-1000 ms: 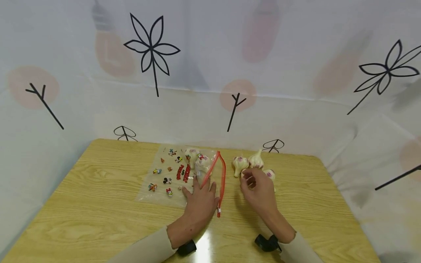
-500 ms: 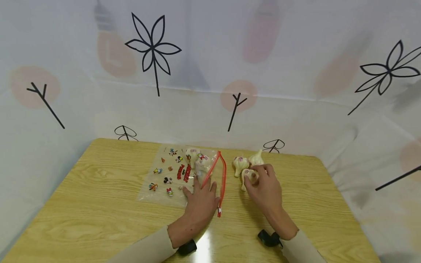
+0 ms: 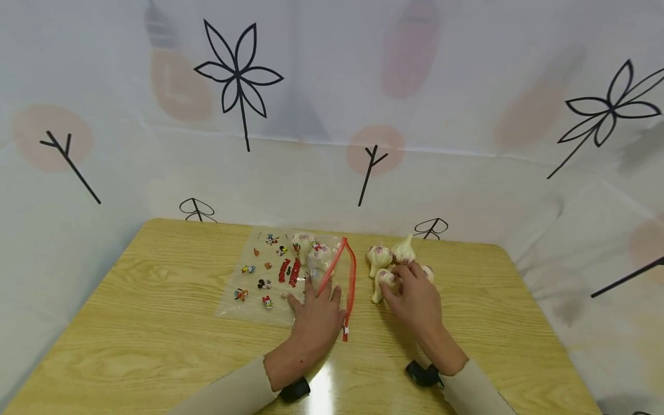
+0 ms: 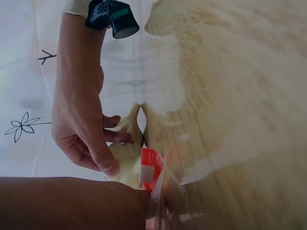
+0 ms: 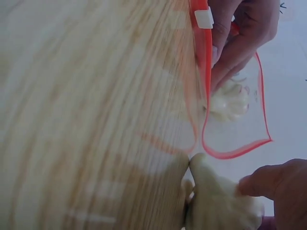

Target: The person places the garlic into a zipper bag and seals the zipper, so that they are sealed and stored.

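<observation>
My left hand rests with spread fingers on the open end of a clear zip bag printed with cartoon figures. Its red zip edge stands up in a loop, and a white slider shows on it in the right wrist view. Inside the bag are two garlic bulbs, a rear one and a front one. To the right, my right hand pinches a garlic bulb between thumb and fingers, its stem pointing toward me, low over the table.
Behind the right hand sit more garlic bulbs: one at left, one upright at the back and one at right, partly hidden. A patterned cloth hangs behind the wooden table.
My right hand has come down from above the garlic and taken hold of the front bulb, which has shifted slightly left. My left hand and the bag have stayed in place.
</observation>
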`<state>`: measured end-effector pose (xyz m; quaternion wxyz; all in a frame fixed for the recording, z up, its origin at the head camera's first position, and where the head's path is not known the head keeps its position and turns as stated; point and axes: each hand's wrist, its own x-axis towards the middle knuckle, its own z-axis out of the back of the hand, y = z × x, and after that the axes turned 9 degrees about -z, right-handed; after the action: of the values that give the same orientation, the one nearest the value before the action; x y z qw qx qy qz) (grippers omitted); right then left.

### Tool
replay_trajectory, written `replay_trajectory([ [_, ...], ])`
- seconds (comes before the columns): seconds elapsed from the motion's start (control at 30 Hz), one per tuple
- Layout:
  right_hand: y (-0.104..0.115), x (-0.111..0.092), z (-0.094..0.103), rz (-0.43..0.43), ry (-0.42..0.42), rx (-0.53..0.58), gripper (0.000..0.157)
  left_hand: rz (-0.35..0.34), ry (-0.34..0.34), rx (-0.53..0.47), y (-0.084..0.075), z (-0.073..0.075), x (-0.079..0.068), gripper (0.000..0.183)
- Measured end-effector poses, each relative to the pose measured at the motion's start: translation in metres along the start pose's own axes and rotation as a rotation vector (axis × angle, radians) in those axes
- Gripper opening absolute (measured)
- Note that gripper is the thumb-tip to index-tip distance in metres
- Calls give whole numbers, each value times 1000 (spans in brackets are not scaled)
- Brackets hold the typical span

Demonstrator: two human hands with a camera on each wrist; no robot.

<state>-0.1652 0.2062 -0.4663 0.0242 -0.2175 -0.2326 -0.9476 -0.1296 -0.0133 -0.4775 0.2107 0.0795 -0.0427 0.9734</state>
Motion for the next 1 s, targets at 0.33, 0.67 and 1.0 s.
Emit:
replay_trajectory([
  [0.33, 2, 0, 0, -41, 118, -44, 45, 1, -11, 7, 0, -1, 0, 52],
  [0.67, 4, -2, -2, -25, 178, -14, 45, -13, -28, 16, 0, -1, -1, 52],
  [1.0, 5, -3, -4, 13, 202, 13, 49, -11, -11, 6, 1, 1, 0, 52],
])
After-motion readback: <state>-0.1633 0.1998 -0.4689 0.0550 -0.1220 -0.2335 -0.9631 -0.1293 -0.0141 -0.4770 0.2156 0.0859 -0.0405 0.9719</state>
